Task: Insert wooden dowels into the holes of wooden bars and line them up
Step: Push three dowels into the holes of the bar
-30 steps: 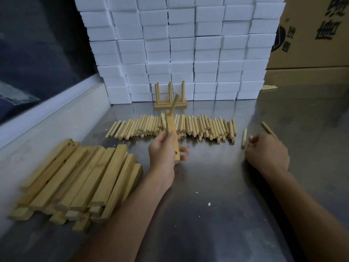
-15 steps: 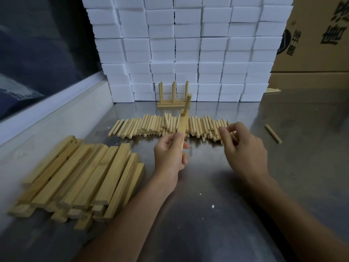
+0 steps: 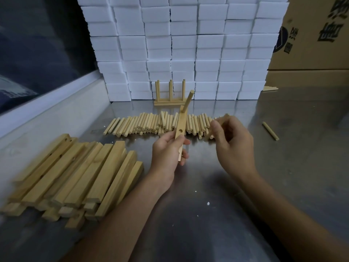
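left hand (image 3: 167, 154) wrapped around the near end of a wooden bar (image 3: 181, 132), fingers curled under, thumb laid along the top face just short of an empty hole (image 3: 181, 130). bar held above the metal table (image 3: 217, 186), far end tilted up and away, 1 dowel (image 3: 188, 100) already standing in the far hole. right hand (image 3: 233, 144) just right of the bar, thumb and fingertips pinching a second dowel (image 3: 224, 118); mostly hidden and blurred, only the top end showing past the fingers.

probably light and stiff, both pieces: dry unfinished wood, not fragile, not very slippery. best held as now, by the near end of the bar, clear of the empty hole. dowel best pinched near its middle, so the tip stays free to enter straight. likely a snug fit, so some push or twist needed; a tilted entry could jam.

no true containers in view. loose stock only: a row of dowels (image 3: 156, 124) lying side by side across the table beyond the hands, 1 stray dowel (image 3: 270, 131) well apart on the right, a pile of bars (image 3: 75, 174) on the left. a finished bar with 3 upright dowels (image 3: 170, 95) standing at the foot of a wall of white foam blocks (image 3: 185, 48). cardboard boxes (image 3: 311, 35) at the right rear.
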A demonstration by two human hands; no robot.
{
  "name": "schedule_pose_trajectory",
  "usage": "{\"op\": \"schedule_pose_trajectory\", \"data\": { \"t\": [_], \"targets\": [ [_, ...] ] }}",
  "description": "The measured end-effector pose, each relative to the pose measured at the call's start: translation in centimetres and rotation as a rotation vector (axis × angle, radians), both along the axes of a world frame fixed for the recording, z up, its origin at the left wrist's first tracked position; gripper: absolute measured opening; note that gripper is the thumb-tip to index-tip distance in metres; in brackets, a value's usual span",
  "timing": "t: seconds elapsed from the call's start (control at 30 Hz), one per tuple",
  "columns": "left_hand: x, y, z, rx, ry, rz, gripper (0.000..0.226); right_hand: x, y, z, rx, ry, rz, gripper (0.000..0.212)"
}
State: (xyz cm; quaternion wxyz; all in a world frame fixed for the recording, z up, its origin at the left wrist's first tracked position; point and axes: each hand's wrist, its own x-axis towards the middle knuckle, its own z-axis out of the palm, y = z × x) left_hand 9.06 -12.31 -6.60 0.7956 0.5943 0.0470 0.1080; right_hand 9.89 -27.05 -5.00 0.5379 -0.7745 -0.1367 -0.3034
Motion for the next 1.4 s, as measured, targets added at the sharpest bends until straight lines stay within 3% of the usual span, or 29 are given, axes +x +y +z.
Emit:
{"op": "schedule_pose_trajectory", "data": {
  "t": [0.17,0.33,0.57,0.77,1.03,1.4],
  "targets": [
    [-0.1,0.1,-0.2,0.025,-0.016,-0.002,0.015,-0.5,0.9,-0.1,0.307,0.144,0.277,0.006],
    [-0.1,0.0,-0.2,0.048,-0.016,0.002,0.019,-0.5,0.9,-0.2,0.364,0.226,0.339,0.007],
    [0.0,0.1,-0.4,0.057,-0.028,0.003,0.019,-0.5,0.9,-0.2,0.302,0.172,0.328,0.006],
    [0.0,0.2,-0.9,0.122,-0.043,0.025,0.025,-0.5,0.8,-0.5,0.068,0.059,0.275,0.006],
    [-0.1,0.0,-1.0,0.167,-0.058,0.020,0.027,-0.3,0.7,-0.6,0.082,0.030,0.265,0.005],
    [-0.2,0.1,-1.1,0.187,-0.060,0.023,0.027,-0.5,0.6,-0.6,-0.073,-0.014,0.222,0.010]
  ]
}}
